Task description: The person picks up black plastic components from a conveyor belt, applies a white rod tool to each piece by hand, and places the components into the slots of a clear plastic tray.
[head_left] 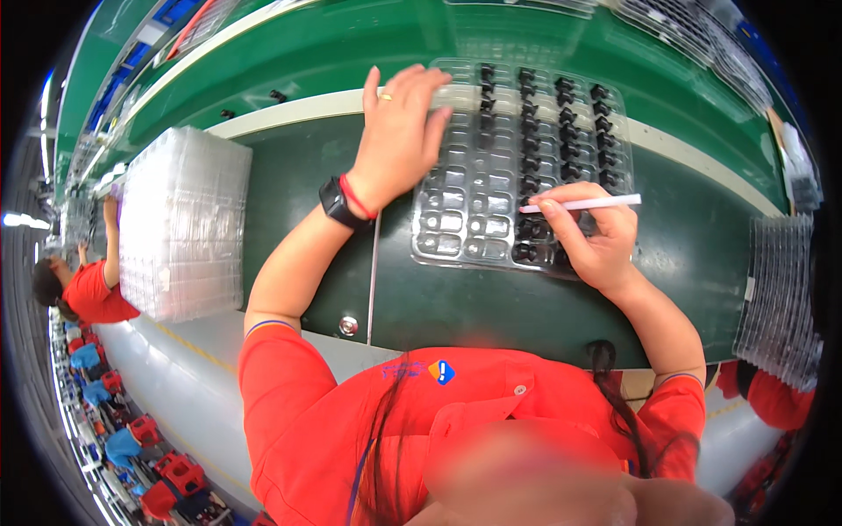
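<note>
A clear plastic tray with rows of moulded pockets point(438, 223) lies on the dark green table. Small black parts point(529, 162) fill several of its columns, while the lower pockets on its left side show none. My left hand point(399, 131) is open, thumb and fingers apart, over the tray's upper left edge; whether its fingertips touch the plastic, I cannot tell. Between the thumb and fingers of my right hand point(601, 237) is a slim white stick point(610, 202), pointing left above the black parts. That hand hides some of the lower right pockets.
A tall stack of clear trays point(184, 219) stands at the left, another stack point(781, 289) at the right. Beyond a pale rail point(307, 110) runs a green surface with loose black parts point(278, 95). A person in red point(96, 289) is at the far left.
</note>
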{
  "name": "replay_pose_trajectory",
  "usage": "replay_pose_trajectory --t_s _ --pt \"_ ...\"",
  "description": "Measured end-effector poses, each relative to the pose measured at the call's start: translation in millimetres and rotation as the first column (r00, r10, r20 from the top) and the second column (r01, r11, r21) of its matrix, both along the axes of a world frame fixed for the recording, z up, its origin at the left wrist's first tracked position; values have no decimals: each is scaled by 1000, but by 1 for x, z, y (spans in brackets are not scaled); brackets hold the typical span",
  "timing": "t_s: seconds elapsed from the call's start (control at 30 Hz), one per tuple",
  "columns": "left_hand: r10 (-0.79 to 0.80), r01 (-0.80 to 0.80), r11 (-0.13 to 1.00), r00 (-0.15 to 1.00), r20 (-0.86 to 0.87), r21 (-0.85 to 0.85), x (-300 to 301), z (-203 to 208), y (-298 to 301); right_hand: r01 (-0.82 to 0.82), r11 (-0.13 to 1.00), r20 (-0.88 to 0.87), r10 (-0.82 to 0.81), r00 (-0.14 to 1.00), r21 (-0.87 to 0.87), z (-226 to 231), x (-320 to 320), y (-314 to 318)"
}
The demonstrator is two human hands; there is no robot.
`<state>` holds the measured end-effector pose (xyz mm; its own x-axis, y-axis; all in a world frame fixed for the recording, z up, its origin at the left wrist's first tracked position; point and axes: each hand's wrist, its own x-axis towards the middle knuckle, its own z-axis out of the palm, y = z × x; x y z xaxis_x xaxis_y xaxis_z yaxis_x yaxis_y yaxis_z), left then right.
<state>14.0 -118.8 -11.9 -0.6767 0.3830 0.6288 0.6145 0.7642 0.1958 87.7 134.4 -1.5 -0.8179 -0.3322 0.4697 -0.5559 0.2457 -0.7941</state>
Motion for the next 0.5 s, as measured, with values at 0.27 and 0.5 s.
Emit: replay_pose_trajectory --t_s 0.27,0.5 --pt "602 -630 766 773 -202 -127 -75 -42 -118 5 1000 -67 -3 998 17 1 1 -1" --pt "708 -709 688 703 -72 -156 -79 -45 -180 -38 999 -70 37 997 -18 0 -3 -3"
